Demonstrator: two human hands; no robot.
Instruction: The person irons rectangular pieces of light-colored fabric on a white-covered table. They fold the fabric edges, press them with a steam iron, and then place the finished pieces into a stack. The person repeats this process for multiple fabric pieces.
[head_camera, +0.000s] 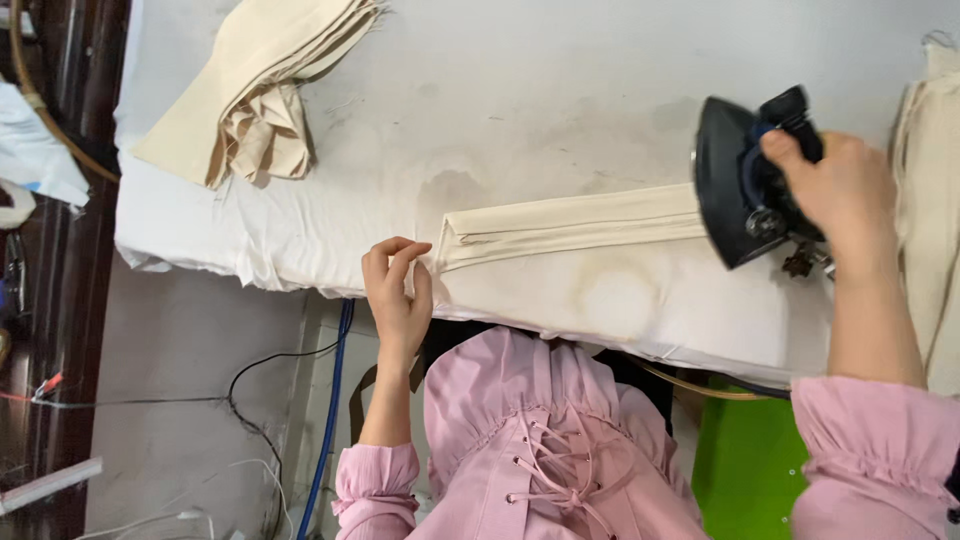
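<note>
A long folded cream fabric strip (570, 225) lies across the white padded ironing table (520, 110). My right hand (840, 190) grips the handle of a black iron (735, 180), whose soleplate rests on the strip's right end. My left hand (397, 295) sits at the table's near edge, fingers curled and lightly touching the cloth just left of the strip's pointed left end. It holds nothing. Pink sleeves cover both arms.
A stack of folded cream fabric pieces (265, 90) lies at the table's far left. More cream cloth (930, 180) hangs at the right edge. Cables and a blue hose (330, 420) run over the floor below, beside a green object (750, 465).
</note>
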